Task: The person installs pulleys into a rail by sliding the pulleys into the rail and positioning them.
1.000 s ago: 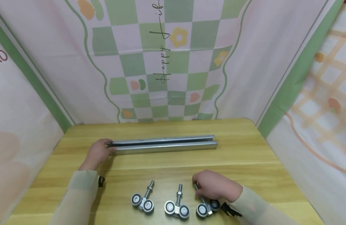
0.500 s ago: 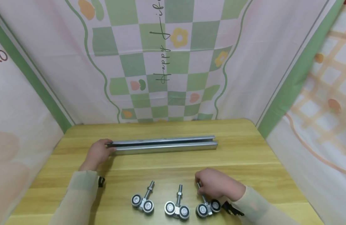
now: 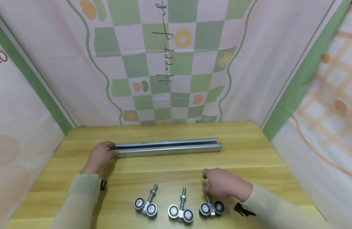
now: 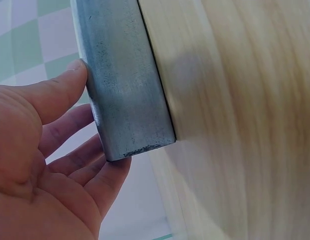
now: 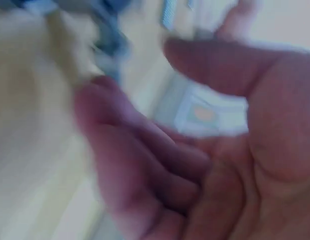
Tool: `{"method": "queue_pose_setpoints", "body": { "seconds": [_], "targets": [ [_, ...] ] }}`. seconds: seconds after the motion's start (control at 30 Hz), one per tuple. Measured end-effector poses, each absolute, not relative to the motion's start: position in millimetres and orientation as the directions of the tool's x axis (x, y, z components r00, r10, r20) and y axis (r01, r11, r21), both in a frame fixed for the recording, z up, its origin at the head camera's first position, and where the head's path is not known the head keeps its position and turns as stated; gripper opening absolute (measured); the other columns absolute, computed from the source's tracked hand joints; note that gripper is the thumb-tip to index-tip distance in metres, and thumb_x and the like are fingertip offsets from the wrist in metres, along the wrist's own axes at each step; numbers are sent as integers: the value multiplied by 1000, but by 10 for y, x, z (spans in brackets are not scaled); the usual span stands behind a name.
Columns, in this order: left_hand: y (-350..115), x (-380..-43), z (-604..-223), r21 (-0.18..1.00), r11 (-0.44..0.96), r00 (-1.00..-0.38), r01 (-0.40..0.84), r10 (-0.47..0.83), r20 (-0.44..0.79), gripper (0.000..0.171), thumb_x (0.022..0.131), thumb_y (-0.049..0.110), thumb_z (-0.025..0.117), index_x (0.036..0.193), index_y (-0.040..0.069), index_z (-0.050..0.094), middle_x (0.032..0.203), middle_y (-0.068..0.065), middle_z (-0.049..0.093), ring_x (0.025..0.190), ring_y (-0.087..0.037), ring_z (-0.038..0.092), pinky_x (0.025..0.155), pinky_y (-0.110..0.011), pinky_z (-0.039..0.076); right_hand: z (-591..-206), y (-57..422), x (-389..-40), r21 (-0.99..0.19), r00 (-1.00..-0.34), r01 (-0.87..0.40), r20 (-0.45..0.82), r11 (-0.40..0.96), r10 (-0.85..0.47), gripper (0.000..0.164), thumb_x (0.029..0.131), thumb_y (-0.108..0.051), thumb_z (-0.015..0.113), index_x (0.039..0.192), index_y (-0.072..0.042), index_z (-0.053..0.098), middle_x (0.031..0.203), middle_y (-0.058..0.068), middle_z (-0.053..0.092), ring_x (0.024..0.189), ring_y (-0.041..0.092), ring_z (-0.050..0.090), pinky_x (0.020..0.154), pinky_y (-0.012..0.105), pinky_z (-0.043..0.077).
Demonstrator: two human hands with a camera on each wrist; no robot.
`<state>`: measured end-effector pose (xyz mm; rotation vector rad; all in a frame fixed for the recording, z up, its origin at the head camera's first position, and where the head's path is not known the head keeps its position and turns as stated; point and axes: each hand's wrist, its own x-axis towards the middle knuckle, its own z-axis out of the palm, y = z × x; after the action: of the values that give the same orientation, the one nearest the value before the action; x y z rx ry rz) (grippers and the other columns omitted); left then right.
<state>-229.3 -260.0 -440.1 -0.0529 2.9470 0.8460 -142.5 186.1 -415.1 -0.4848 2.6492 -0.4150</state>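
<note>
A long steel channel rail [image 3: 167, 150] lies across the back of the table, its slot showing. My left hand [image 3: 99, 156] holds its left end; in the left wrist view the thumb [image 4: 69, 86] is against one edge and fingers curl at the cut end. Three trolley rollers with threaded bolts lie near the front: a left one [image 3: 145, 206], a middle one [image 3: 180, 212] and a right one [image 3: 211, 208]. My right hand [image 3: 226, 183] is over the bolt tip of the right roller. The right wrist view is blurred, with thumb and fingers apart and nothing between them.
The wood-grain table [image 3: 153, 171] has rounded back corners. A checkered curtain [image 3: 170, 63] hangs behind it, and patterned cloths stand close on the left and right.
My right hand has moved slightly away and to the right, letting go of the right roller, whose bolt and wheels now show more. The left hand and rail stay put.
</note>
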Motion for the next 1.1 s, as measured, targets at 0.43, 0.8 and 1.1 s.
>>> {"method": "queue_pose_setpoints", "body": {
  "seconds": [0.43,0.8,1.1],
  "targets": [
    [-2590,-2307,-4404,528,846,-996,-70,-31,-83,49,97,23,67,134,-7,54,135,-31,52,122,-49,48,101,-63,37,-4300,1784,-1281,-339,-861,-253,-348,906,-371,39,75,-20,84,94,-3,55,69,2,52,59,17,53,53,35,49],
    [-2579,-2294,-4382,524,849,-996,-72,-29,-89,49,97,22,66,134,-7,54,136,-32,51,123,-50,47,102,-63,36,-4274,1777,-1342,-316,-879,-265,-309,911,-363,36,74,-10,78,99,4,58,68,4,53,57,17,52,49,34,49],
    [-2582,-2305,-4407,523,849,-995,-77,-34,-92,50,96,24,67,134,-7,54,136,-31,51,124,-50,47,102,-63,36,-4210,1797,-1359,-252,-880,-317,-281,914,-383,54,74,-7,71,121,13,55,66,4,52,54,17,50,46,34,45]
  ]
}}
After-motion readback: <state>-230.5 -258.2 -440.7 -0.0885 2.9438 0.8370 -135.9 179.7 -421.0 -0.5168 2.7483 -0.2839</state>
